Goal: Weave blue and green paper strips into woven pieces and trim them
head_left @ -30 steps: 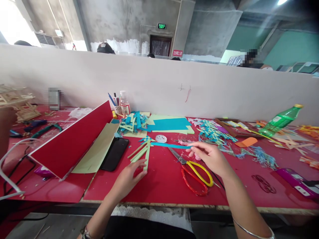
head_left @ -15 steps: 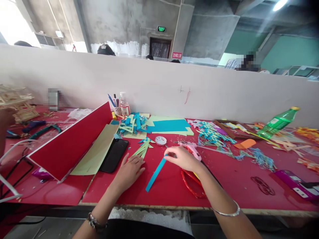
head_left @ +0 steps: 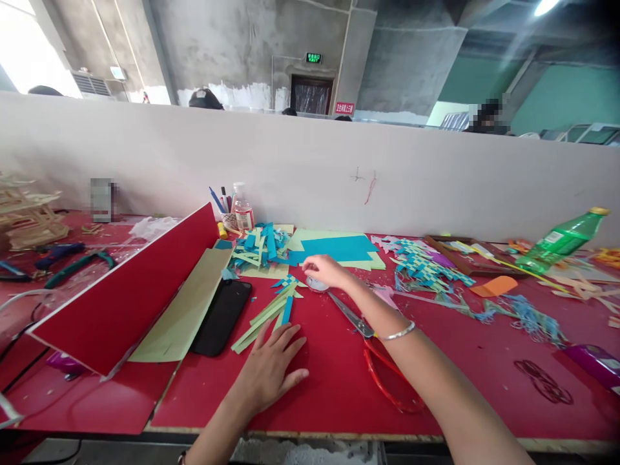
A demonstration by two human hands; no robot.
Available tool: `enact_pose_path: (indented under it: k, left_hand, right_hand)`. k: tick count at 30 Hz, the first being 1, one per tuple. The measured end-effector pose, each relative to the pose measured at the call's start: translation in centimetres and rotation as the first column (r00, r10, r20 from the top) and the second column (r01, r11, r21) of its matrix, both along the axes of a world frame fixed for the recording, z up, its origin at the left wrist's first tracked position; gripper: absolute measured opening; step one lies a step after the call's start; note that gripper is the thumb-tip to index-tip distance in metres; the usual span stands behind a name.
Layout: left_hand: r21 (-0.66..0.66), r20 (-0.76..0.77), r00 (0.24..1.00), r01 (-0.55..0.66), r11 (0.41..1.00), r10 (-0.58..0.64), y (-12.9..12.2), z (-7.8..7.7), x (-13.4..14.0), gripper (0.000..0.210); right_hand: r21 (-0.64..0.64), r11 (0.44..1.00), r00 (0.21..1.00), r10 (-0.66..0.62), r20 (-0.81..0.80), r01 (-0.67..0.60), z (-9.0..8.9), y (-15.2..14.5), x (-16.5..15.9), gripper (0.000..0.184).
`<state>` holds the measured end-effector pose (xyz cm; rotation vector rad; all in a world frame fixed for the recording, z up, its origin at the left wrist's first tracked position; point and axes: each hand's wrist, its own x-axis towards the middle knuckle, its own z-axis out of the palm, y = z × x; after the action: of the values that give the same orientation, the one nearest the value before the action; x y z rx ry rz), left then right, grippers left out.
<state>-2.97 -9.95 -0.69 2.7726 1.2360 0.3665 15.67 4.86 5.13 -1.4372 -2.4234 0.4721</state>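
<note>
My left hand (head_left: 274, 361) lies flat on the red table, fingers spread, with its fingertips at the lower end of a blue paper strip (head_left: 287, 310). That strip lies along a small blue and green weave (head_left: 287, 281), whose long pale green strips (head_left: 261, 326) fan toward me. My right hand (head_left: 325, 268) is over a small white dish (head_left: 317, 284), its fingers curled together. Whether they pinch anything is hidden. Under my right forearm lie scissors with red handles (head_left: 382, 371), blades toward the dish. Part of a pink glue gun (head_left: 385, 295) shows behind the forearm.
A black phone (head_left: 221, 318) and a pale green sheet (head_left: 181, 310) lie left, beside a red board (head_left: 130, 294). Behind are cut strips (head_left: 259, 248) and a blue sheet (head_left: 334, 248). Woven pieces (head_left: 426, 261) and a tilted green bottle (head_left: 562, 240) are at right.
My right hand has let go of the blue strip and moved up to the white dish. The strip now lies by the weave, and my left hand has shifted right and nearer me, fingers spread.
</note>
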Motion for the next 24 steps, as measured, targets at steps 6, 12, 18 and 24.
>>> enact_pose_path:
  k: [6,12,18,24]
  left_hand:
    - [0.093,-0.005,1.000,-0.002,0.996,0.002,0.2,-1.0,-0.6,0.047]
    - [0.177,-0.037,0.999,-0.004,0.984,0.010,0.3,-1.5,-0.8,0.047]
    - [0.273,-0.034,0.999,-0.024,0.962,0.035,0.6,-1.9,-0.6,0.047]
    - [0.220,-0.027,0.998,-0.051,0.974,0.058,0.5,-1.8,-0.5,0.046]
  right_hand:
    - [-0.106,0.980,0.977,-0.153,0.148,0.169,-0.2,6.8,5.1,0.043]
    - [-0.183,0.938,0.928,-0.235,0.288,0.294,-2.7,10.3,7.4,0.080]
    - [-0.176,0.940,0.914,-0.221,0.340,0.293,-3.0,11.8,7.2,0.076]
    - [-0.147,0.936,0.886,-0.238,0.399,0.318,-2.6,12.3,6.5,0.042]
